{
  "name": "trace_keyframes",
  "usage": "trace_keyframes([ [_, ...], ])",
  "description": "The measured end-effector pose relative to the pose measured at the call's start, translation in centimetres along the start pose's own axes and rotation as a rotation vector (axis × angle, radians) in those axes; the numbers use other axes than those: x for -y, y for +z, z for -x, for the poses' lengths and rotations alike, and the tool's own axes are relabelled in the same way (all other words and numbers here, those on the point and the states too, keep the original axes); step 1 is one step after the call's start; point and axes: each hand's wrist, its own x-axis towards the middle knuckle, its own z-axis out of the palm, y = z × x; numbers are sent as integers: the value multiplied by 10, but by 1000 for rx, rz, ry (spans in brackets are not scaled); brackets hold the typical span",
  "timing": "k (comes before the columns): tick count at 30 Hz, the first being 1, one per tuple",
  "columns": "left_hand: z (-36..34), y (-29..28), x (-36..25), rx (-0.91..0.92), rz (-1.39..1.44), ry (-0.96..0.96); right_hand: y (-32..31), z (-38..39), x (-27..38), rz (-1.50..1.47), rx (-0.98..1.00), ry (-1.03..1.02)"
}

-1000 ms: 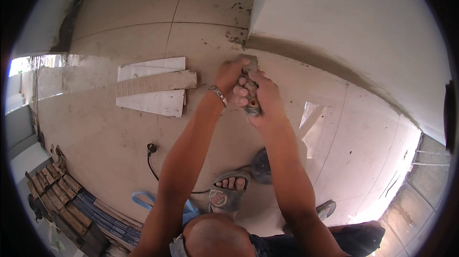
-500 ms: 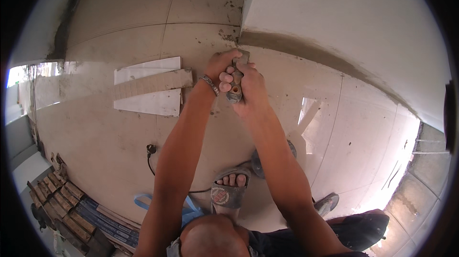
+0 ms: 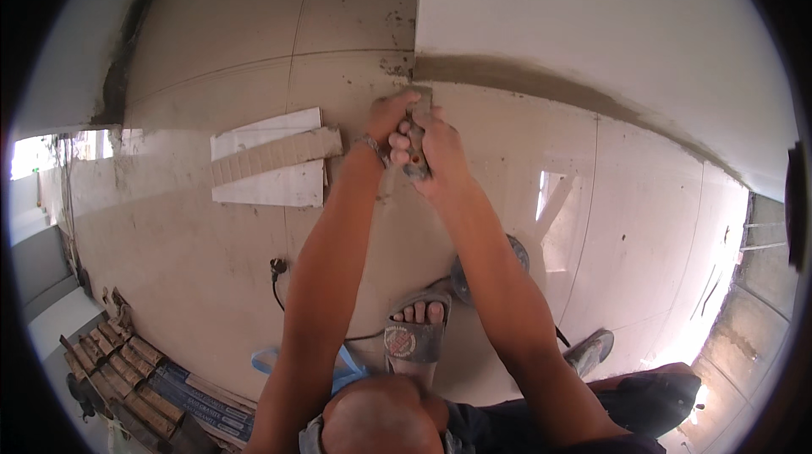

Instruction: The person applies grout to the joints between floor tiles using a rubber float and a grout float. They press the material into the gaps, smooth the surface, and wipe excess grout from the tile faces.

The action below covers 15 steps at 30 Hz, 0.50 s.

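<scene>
Ahead of me, at the corner where the floor meets the white wall, both hands are on a scraper (image 3: 416, 160) with a dirt-covered handle that has a hole near its end. My right hand (image 3: 443, 148) is wrapped round the handle, the thumb lying along it toward the blade. My left hand (image 3: 390, 116), with a bracelet at the wrist, is closed at the upper end, its thumb on the flat greyish blade. The blade's tip points at the wall corner. Fingers cover much of the tool.
Left of my hands, a ridged strip (image 3: 275, 156) lies across white tile pieces (image 3: 269, 192). A black plug (image 3: 277, 266) and its cable lie nearer. A round dark object (image 3: 518, 253) sits under my right forearm. Boxes and wooden pieces (image 3: 139, 358) are stacked lower left.
The whole view has shifted slightly. Both hands keep their hold on the scraper at the wall corner; the tool has hardly moved.
</scene>
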Motion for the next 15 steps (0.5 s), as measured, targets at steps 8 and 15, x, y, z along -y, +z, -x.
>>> trace_keyframes([
  [8, -15, -14, 5, 56, -53, -26, 22, -4, 1, 8, -20, -41],
  [15, 7, 12, -8, -45, -167, 82, -10, -4, 1, -17, 18, -13],
])
